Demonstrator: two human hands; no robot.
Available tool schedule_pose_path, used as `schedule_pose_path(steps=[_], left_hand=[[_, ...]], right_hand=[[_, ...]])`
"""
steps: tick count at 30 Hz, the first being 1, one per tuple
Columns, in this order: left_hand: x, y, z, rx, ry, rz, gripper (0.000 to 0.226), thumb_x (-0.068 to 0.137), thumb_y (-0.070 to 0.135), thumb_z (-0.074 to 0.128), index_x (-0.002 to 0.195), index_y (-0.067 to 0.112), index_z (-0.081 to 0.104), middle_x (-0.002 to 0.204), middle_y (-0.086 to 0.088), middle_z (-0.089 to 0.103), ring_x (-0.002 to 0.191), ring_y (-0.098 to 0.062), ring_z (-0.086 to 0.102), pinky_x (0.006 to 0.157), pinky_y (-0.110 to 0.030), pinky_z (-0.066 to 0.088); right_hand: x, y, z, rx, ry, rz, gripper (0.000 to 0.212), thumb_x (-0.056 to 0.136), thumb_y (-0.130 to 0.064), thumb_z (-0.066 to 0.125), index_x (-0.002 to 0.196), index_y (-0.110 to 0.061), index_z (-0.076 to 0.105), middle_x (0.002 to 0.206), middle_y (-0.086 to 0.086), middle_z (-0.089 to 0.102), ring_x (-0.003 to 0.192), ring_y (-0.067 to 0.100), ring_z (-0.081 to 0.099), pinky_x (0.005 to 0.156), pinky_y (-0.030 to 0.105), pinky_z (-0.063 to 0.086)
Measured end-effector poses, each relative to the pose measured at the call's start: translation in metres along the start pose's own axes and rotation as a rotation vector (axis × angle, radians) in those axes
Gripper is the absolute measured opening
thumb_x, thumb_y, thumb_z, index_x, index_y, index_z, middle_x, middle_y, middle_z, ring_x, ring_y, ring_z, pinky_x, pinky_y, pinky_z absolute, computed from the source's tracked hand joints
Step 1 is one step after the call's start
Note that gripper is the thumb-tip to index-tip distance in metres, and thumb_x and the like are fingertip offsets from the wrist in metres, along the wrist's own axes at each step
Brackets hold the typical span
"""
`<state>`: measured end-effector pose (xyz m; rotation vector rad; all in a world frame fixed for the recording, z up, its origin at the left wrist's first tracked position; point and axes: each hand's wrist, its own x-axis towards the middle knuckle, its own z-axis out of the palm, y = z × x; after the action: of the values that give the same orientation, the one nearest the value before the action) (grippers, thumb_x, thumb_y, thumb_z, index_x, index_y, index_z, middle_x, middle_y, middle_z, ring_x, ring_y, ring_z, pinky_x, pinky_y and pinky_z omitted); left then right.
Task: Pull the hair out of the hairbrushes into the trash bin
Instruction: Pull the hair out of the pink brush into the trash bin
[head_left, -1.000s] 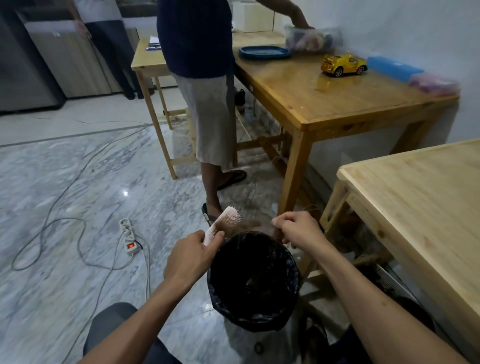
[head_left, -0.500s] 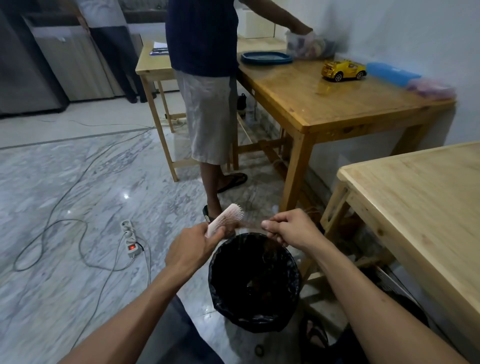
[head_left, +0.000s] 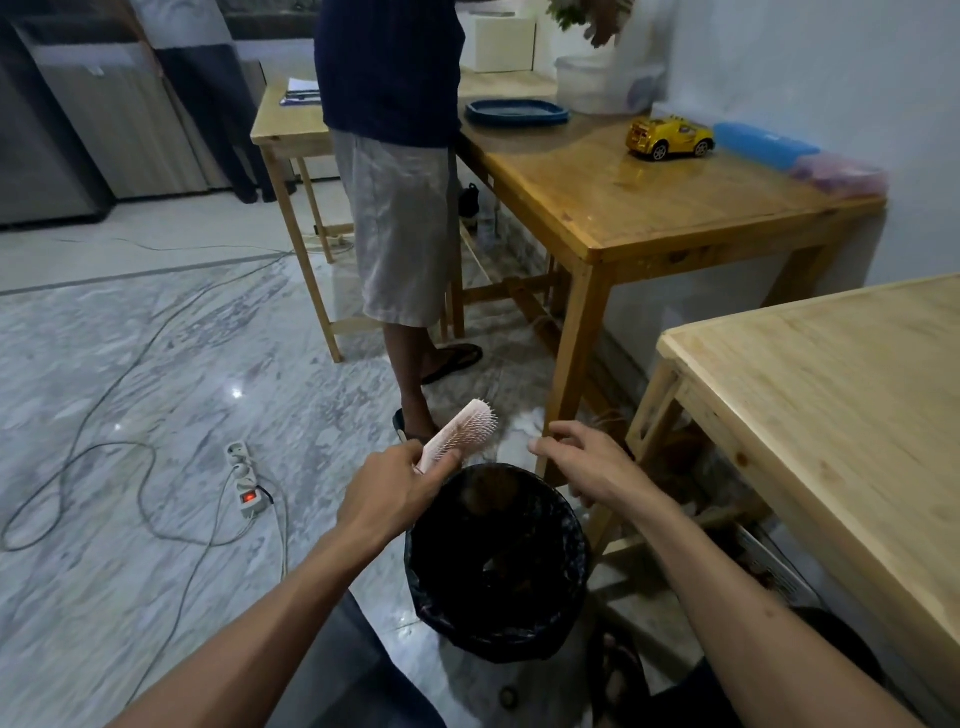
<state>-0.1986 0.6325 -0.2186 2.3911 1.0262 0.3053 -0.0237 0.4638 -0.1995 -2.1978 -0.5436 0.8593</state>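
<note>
Over the trash bin (head_left: 496, 564) I have both hands at work, and I take the bin as my landmark throughout. It stands on the marble floor (head_left: 156, 364), lined with a black bag, its mouth open upward, with dark clumps lying inside that I take for hair, though I cannot make them out clearly. My left hand (head_left: 387, 496) sits at the bin's far-left rim, its grip closed around the handle of the pink hairbrush (head_left: 460, 431); the brush head angles up and away beyond the rim, bristles turned toward the right. My right hand (head_left: 587, 465) hangs above the bin's far-right rim, fingers spread and loose, its grip open and holding nothing I can see. A clear gap lies between the brush head and the right fingertips. Right of the bin, the pale wooden surface (head_left: 841, 415) comes close, its near corner and leg just beside my right forearm, so room is tight on that side. Beyond the bin, the darker wooden surface (head_left: 649, 202) stands with its corner leg just past my right hand, and a standing person's legs (head_left: 410, 364) are just past the brush. Left of the bin the floor is open, apart from a power strip (head_left: 244, 480) and trailing cables (head_left: 104, 467).
</note>
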Motion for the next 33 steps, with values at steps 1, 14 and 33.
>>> schedule_pose_path(steps=[1,14,33], left_hand=[[0.0,0.002,0.0,0.012,0.013,0.018,0.05,0.09,0.066,0.056,0.07,0.021,0.059,0.059,0.003,0.059,0.055,-0.011,0.055,0.048,-0.032,0.034],[0.014,-0.007,-0.017,-0.446,0.044,-0.251,0.073,0.086,0.072,0.056,0.087,0.001,0.069,0.049,0.0,0.045,0.037,-0.018,0.04,0.041,-0.027,0.03],[-0.009,0.033,-0.011,-0.201,-0.026,0.056,0.044,0.101,0.052,0.042,0.086,0.016,0.063,0.075,-0.002,0.067,0.071,-0.02,0.063,0.06,-0.036,0.041]], right_hand=[[0.002,-0.001,0.004,0.038,-0.021,-0.031,0.075,0.088,-0.06,0.065,0.153,-0.029,0.044,0.143,0.0,0.056,0.076,0.014,0.066,0.061,0.028,0.049],[0.006,0.002,0.02,0.291,-0.043,-0.198,0.013,0.094,-0.028,0.075,0.09,-0.018,0.083,0.062,0.005,0.064,0.051,0.011,0.052,0.052,0.023,0.044],[0.004,-0.011,0.029,0.382,-0.115,-0.192,0.051,0.089,-0.047,0.074,0.13,-0.018,0.068,0.086,-0.005,0.077,0.049,0.009,0.05,0.045,0.023,0.041]])
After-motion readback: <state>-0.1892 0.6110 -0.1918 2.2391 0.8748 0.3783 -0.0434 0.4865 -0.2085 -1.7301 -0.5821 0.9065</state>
